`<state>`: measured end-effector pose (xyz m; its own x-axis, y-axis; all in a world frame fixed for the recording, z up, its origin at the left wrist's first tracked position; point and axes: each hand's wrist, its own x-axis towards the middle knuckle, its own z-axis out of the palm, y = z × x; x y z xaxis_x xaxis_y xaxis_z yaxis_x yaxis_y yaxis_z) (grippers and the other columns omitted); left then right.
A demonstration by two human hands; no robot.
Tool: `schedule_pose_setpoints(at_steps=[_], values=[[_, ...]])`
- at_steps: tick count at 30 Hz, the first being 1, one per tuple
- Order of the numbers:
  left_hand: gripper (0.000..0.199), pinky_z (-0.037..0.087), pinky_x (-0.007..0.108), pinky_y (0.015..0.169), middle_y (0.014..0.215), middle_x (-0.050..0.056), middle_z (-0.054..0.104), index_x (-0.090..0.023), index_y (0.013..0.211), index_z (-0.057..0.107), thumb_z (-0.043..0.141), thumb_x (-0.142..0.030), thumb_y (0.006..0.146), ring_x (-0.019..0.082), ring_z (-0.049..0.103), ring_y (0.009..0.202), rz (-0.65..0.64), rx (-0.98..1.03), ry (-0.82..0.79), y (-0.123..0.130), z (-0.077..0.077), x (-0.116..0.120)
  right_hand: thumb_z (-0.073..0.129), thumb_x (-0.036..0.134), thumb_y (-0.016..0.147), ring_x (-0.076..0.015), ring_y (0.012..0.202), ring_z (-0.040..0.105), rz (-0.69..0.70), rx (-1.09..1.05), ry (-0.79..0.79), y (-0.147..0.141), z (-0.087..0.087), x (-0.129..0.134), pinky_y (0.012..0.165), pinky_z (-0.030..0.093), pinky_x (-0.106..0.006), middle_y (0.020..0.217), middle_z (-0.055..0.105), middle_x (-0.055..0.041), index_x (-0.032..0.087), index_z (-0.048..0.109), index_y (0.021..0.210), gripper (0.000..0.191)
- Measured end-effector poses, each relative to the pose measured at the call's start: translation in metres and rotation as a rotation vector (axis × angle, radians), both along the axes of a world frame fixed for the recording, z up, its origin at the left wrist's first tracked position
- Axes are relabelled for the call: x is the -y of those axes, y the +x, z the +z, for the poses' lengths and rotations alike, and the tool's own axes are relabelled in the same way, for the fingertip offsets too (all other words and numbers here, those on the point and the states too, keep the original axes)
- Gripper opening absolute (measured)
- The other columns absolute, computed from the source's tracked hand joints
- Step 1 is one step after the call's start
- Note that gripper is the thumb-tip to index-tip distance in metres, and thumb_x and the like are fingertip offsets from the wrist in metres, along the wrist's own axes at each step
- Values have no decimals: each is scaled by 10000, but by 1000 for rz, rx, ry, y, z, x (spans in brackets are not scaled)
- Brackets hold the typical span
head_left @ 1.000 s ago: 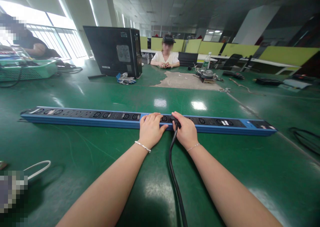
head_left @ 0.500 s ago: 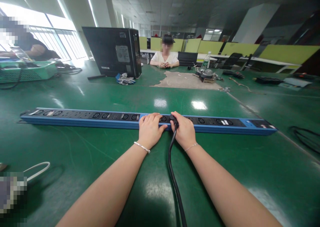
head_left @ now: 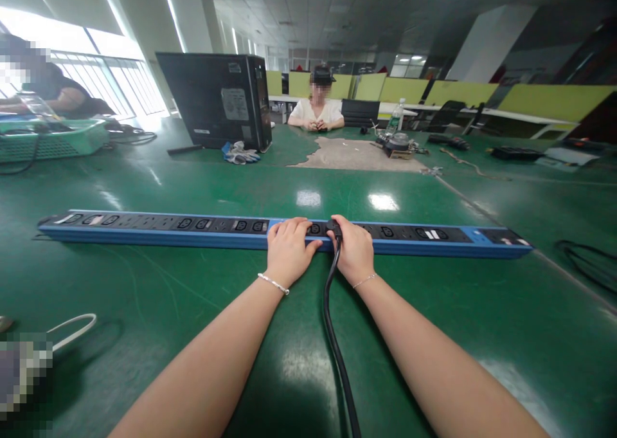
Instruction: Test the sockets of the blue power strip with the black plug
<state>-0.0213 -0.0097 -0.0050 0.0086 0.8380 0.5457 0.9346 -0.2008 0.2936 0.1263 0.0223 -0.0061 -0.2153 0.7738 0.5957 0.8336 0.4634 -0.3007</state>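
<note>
A long blue power strip (head_left: 159, 235) with black sockets lies across the green table. My left hand (head_left: 289, 248) is closed over its middle, fingers on the top face and thumb at the near side. Just to the right, my right hand (head_left: 354, 248) grips a black plug (head_left: 333, 227) at a socket of the strip. How deep the plug sits in the socket I cannot tell. From the plug a black cable (head_left: 330, 316) runs down toward me between my forearms. My fingers cover some sockets.
Farther back stand a black computer case (head_left: 216, 100), gloves (head_left: 241, 153) and a bottle (head_left: 397, 116). A green basket (head_left: 53, 141) is at the left, a coiled cable (head_left: 585, 261) at the right. One person (head_left: 315, 110) sits opposite, another (head_left: 53, 81) at the far left.
My right hand and wrist have shifted very slightly to the left, still holding the plug. My left hand and the power strip stay put.
</note>
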Motion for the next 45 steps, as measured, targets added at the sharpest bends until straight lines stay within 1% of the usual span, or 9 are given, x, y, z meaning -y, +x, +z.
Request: schedule_pose_setpoints(at_steps=[19, 25, 28, 30, 33, 36, 39, 42, 45], values=[[348, 294, 416, 991, 1203, 50, 606, -236, 1108, 561, 596, -391, 799, 228, 508, 1137, 9, 20, 10, 1, -1, -1, 420, 275, 892, -214, 984, 603, -6, -103, 6, -3, -4, 0, 1000, 299, -420, 1013, 683, -74, 191, 556, 1108, 269], [349, 301, 415, 985, 1201, 55, 607, -234, 1109, 562, 590, -398, 802, 231, 511, 1135, 8, 20, 5, 1, -1, 0, 405, 308, 866, -198, 862, 631, -51, -483, 13, -15, 12, -2, 807, 471, -331, 1023, 668, -63, 213, 538, 1139, 318], [347, 303, 410, 983, 1195, 53, 611, -229, 1108, 560, 591, -393, 804, 225, 516, 1128, -1, 19, 19, 0, -1, 0, 426, 327, 848, -200, 828, 635, -49, -484, 10, -15, 12, -5, 787, 486, -326, 988, 676, -65, 207, 572, 1098, 314], [350, 303, 408, 981, 1194, 50, 611, -226, 1109, 559, 586, -403, 808, 222, 515, 1127, -7, 16, 25, 0, -1, 0, 440, 341, 839, -201, 827, 633, -98, -492, 39, -3, 11, -9, 787, 489, -333, 984, 676, -70, 201, 590, 1076, 313], [351, 301, 401, 979, 1197, 41, 610, -228, 1107, 560, 579, -417, 812, 213, 514, 1126, -13, 11, 18, -1, 0, 1, 473, 378, 820, -203, 867, 625, -195, -572, 111, 37, 9, -19, 834, 479, -353, 994, 671, -71, 188, 614, 1042, 325], [349, 298, 393, 980, 1200, 38, 610, -233, 1108, 560, 577, -421, 814, 209, 515, 1124, -11, 12, 6, -1, 0, 0, 459, 406, 820, -210, 915, 615, -199, -606, 149, 90, 9, -27, 886, 456, -388, 976, 682, -61, 191, 653, 964, 324], [351, 292, 394, 984, 1205, 41, 608, -234, 1111, 561, 576, -421, 814, 212, 511, 1132, -8, 14, 7, -1, 0, 0, 477, 392, 803, -212, 940, 609, -170, -619, 73, 130, 8, -30, 916, 438, -406, 972, 686, -59, 200, 670, 941, 306], [356, 291, 394, 988, 1210, 42, 605, -236, 1118, 560, 574, -422, 815, 216, 507, 1141, -6, 15, 6, -1, -1, -1, 490, 390, 783, -213, 913, 615, -166, -603, 0, 145, 9, -28, 903, 444, -414, 957, 688, -57, 208, 677, 939, 304], [353, 290, 394, 991, 1215, 45, 604, -240, 1120, 562, 566, -424, 820, 218, 508, 1143, -4, 14, -5, -1, -1, -1, 488, 403, 776, -213, 887, 618, -168, -567, -44, 144, 11, -27, 885, 452, -408, 948, 689, -56, 210, 677, 951, 323]])
